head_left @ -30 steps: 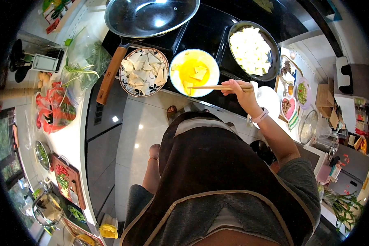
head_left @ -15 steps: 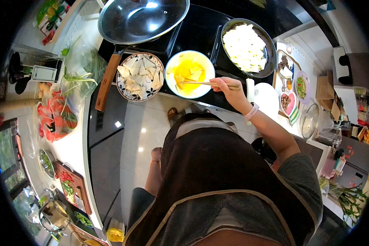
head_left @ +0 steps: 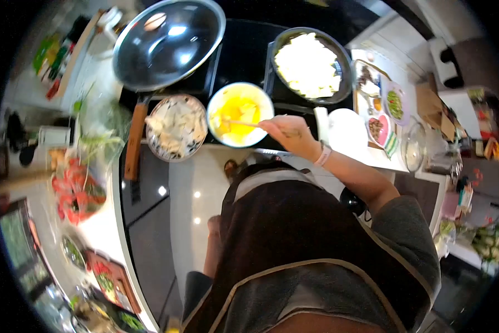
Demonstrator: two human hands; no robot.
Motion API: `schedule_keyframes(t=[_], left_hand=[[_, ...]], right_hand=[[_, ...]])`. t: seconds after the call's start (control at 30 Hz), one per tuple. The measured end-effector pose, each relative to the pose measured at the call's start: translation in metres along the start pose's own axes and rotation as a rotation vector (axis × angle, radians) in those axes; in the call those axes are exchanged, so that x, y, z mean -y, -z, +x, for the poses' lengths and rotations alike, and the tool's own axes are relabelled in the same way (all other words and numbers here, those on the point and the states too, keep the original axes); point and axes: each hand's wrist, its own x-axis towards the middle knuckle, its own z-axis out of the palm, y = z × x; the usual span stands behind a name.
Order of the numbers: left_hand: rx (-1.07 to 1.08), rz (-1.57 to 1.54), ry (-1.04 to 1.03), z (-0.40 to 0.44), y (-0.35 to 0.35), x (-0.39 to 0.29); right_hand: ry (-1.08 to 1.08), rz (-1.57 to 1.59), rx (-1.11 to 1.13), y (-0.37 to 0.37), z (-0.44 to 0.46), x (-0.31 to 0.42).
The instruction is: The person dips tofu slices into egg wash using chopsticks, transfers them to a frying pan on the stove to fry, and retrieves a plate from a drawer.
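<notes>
My right hand is closed around a pair of wooden chopsticks. Their tips reach into a white bowl of yellow beaten egg, where pale flat pieces lie in the liquid. Left of the bowl, a patterned plate carries more pale, thin, flat pieces. Low beside the apron hangs my left hand, away from the counter; its fingers are blurred and partly hidden, and nothing shows in it.
A dark wok with a wooden handle stands upper left. To the right is a frying pan full of white chunks. A tray of small dishes lies beyond it. Bags and a chopping board line the left counter.
The view has shifted, so the bowl, plate and pans appear further left. My right hand still holds the chopsticks in the bowl, with its back turned more upward.
</notes>
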Motion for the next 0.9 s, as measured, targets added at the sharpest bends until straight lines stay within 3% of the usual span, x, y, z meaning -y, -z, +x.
schedule_keyframes(t=[0.03, 0.07, 0.13, 0.23, 0.33, 0.43, 0.5, 0.73, 0.9], left_hand=[[-0.072, -0.010, -0.072, 0.005, -0.033, 0.024], [-0.126, -0.019, -0.129, 0.011, -0.054, 0.041], [0.020, 0.103, -0.059, 0.015, -0.060, 0.050], [0.139, -0.273, 0.223, 0.018, -0.031, 0.038], [-0.005, -0.129, 0.043, 0.003, 0.011, 0.013], [-0.058, -0.372, 0.060, 0.011, -0.013, 0.041], [0.030, 0.236, -0.137, 0.020, -0.024, 0.052], [0.109, 0.070, 0.187, 0.016, 0.031, 0.011], [0.013, 0.156, -0.094, 0.025, 0.012, 0.031]], right_hand=[[0.119, -0.082, -0.009, 0.004, -0.001, 0.000], [0.075, 0.025, 0.001, 0.006, -0.004, 0.001], [-0.143, 0.046, 0.194, 0.014, -0.011, 0.003], [-0.120, 0.146, 0.049, 0.019, -0.015, 0.006], [-0.140, 0.059, -0.043, 0.047, -0.012, 0.014], [-0.143, 0.161, -0.237, 0.091, -0.017, 0.021], [-0.192, 0.084, -0.335, 0.122, -0.022, 0.015], [-0.380, -0.193, -0.541, 0.203, -0.039, -0.066], [-0.352, -0.324, -0.562, 0.218, -0.037, -0.103]])
